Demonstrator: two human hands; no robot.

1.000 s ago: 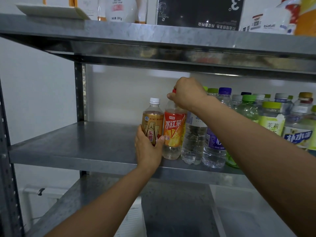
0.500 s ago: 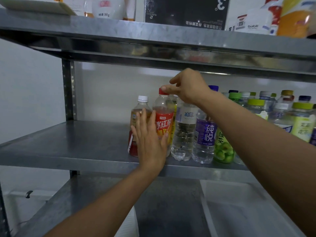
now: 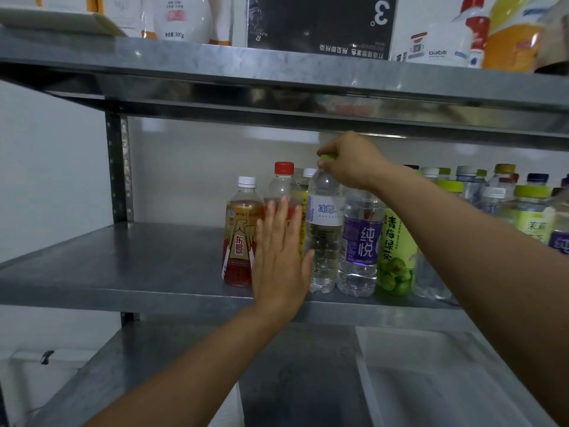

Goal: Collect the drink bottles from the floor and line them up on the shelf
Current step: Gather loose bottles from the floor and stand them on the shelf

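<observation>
On the middle shelf (image 3: 123, 272) you see five front bottles upright. Your left hand (image 3: 281, 260), fingers spread flat, covers the red-capped bottle (image 3: 284, 183). Your right hand (image 3: 351, 160) pinches the green cap (image 3: 327, 156) of the clear bottle (image 3: 323, 241).

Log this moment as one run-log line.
phase: lining up | left hand: open, flat before red-capped bottle | right hand: pinching green cap of clear water bottle | shelf: bottles upright

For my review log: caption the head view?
Left hand flat against shelved bottles; right hand pinches a green cap.
</observation>
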